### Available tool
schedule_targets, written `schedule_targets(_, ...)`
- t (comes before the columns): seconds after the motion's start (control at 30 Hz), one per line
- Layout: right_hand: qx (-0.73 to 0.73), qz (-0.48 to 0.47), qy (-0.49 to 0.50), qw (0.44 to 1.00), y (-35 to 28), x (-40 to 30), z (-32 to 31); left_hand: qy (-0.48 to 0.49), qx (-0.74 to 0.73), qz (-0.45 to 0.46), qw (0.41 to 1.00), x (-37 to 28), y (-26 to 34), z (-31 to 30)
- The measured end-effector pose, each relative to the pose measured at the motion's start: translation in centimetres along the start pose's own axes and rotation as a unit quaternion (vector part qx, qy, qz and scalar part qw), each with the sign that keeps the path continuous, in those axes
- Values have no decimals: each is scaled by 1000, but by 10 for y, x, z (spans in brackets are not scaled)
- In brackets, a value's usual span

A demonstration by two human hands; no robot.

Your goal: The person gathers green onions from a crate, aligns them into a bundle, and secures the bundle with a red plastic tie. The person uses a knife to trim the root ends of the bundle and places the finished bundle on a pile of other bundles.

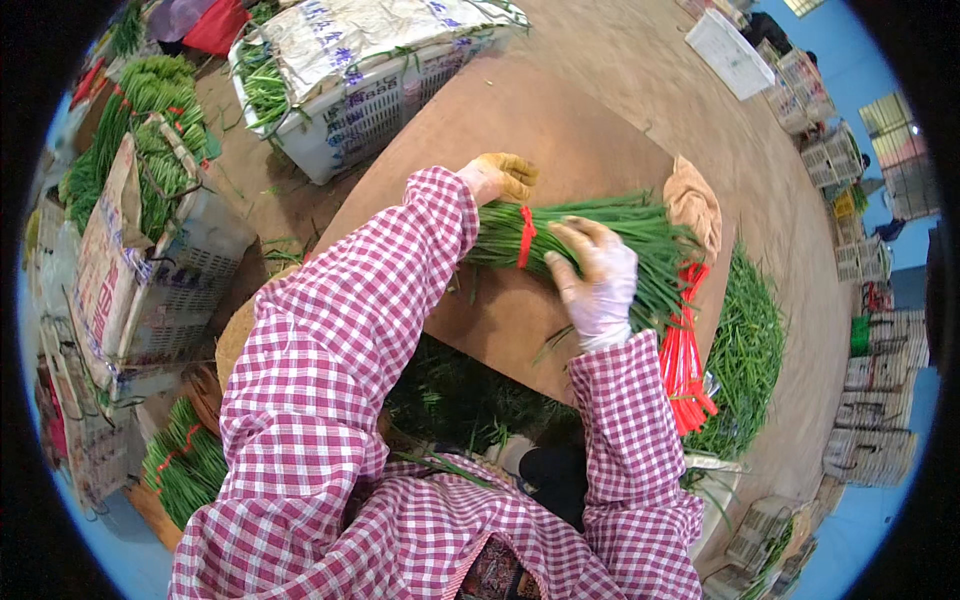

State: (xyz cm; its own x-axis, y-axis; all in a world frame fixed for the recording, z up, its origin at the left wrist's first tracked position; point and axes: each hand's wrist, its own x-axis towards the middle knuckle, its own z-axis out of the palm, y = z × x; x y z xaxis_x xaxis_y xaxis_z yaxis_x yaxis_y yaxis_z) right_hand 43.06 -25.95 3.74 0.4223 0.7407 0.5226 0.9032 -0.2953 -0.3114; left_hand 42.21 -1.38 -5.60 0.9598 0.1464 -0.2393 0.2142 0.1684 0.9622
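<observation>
A bundle of long green stalks, likely Chinese chives [622,217], lies across the brown board [525,112], bound with a red tie [526,237]. My right hand [596,281], in a pale stained glove, rests on the bundle to the right of the tie, thumb and fingers apart. My left hand [506,176], in a yellowed glove, is at the bundle's upper left edge with its fingers curled; whether it grips any stalks cannot be told. Beside the leafy end lie a sheaf of red ties [684,375] and a tan cloth [691,202].
A white crate [360,120] under a printed sack stands beyond the board; another crate [180,300] with greens is at left. Tied bundles [184,457] lie at lower left. Loose greens [746,360] are heaped right of the board. Stacked crates [874,420] line the far right.
</observation>
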Motion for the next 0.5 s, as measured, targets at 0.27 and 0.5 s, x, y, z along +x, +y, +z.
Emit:
schedule_targets(0.27, -226, 3, -231, 946, 4, 22, 71, 192, -305, 148, 921, -85, 52, 27)
schedule_targets(0.5, -233, 50, -256, 937, -7, 62, 10, 73, -196, 23, 978, -167, -25, 115)
